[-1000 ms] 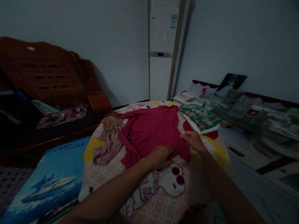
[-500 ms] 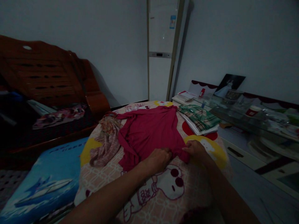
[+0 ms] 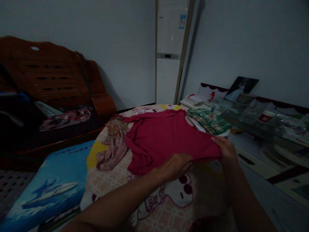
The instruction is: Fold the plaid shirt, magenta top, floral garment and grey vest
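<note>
A dark pink long-sleeved garment lies spread over a round surface covered by a patterned cloth. My left hand is closed on its near edge, close to the middle. Farther right, my right hand grips the garment's right end and holds it stretched out to the side. The fabric between my hands is pulled taut. Left of the garment lies a crumpled pale pink patterned cloth. Beyond my right hand rests a folded green plaid garment on white folded cloth.
A wooden bench with clothing on its seat stands at the left. Below it is a blue printed box. A tall white cabinet-like appliance fills the corner. On the right, a glass shelf carries a paper cup and clutter.
My right hand has moved right and slightly up, drawing the garment's end outward and flattening its folds. My left hand has shifted slightly right. The view has turned a little left.
</note>
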